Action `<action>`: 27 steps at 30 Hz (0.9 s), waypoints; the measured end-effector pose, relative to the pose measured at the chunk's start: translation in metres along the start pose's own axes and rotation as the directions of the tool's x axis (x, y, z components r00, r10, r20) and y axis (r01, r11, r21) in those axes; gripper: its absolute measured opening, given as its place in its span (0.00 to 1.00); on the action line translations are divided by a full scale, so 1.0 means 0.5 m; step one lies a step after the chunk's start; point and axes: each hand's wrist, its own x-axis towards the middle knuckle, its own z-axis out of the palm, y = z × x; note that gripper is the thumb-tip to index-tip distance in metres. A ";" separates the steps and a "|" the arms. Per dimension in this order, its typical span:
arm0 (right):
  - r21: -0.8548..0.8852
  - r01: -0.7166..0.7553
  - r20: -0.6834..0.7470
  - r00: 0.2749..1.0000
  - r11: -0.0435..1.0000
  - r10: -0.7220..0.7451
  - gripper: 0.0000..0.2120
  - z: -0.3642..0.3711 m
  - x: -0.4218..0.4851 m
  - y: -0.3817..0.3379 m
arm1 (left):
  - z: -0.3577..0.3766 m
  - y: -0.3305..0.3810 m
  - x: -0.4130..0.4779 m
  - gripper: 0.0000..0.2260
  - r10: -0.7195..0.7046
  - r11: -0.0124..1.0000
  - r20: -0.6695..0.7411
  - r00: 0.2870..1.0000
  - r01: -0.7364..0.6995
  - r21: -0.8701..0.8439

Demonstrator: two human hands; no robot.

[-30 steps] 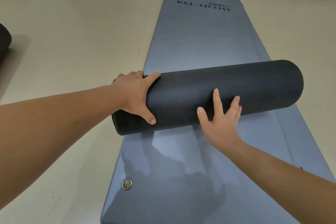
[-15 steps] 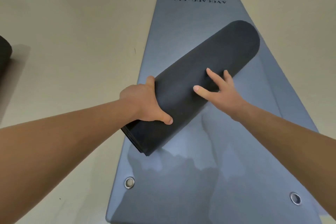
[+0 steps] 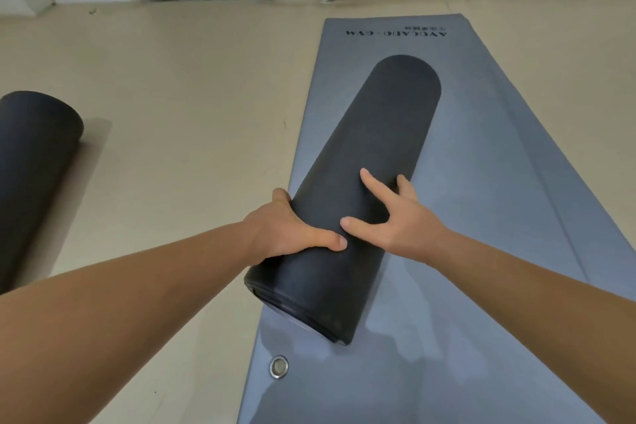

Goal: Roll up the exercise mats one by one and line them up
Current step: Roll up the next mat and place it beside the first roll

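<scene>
- Left grip (image 3: 289,231): clamped on the rolled black mat (image 3: 371,189). Thumb lies over the top and the fingers wrap down its left flank, out of sight.
- Right grip (image 3: 395,217): spread. Forefinger and thumb are splayed flat across the crown of the roll, the other fingers drape over its right side. It presses rather than pinches.
- Both grips sit close together on the near third of the roll, thumbs almost touching.
- The roll lies on a flat grey mat (image 3: 481,182) that is not yet rolled. Its long axis runs away from my grips and a little to the right, roughly along the grey mat's length. The near end sits just behind my grips, toward me, and the far end is well ahead of them.
- A metal eyelet (image 3: 279,367) in the grey mat's corner shows just behind the roll's near end.
- Second rolled mat (image 3: 31,162): on the floor (image 3: 172,96), well off to the left of my left grip and apart from everything else. Its axis also runs away from me, near enough parallel.
- Judgement: rolling looks finished on this one, so the lining-up is what remains.
- Judgement: the target row lies to the left, so the left grip leads. With both grips near one end, the far end may droop or swing on lifting, so the right grip may need a wider hold.
- Judgement: the grey mat will need rolling after.
</scene>
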 end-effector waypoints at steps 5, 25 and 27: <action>-0.237 0.177 -0.055 0.979 0.955 -0.195 0.34 0.073 0.010 -0.047 | -0.043 -0.121 -0.016 0.52 -0.063 0.942 0.103 0.993 0.093 -0.323; -0.055 0.228 0.005 0.974 0.972 -0.228 0.29 0.230 0.084 -0.092 | -0.119 -0.254 -0.069 0.57 0.132 0.935 -0.073 0.989 -0.100 0.339; 0.034 0.153 0.121 0.980 0.988 -0.156 0.32 0.239 0.072 -0.082 | -0.161 -0.256 -0.063 0.58 0.086 0.923 -0.047 0.995 -0.062 0.380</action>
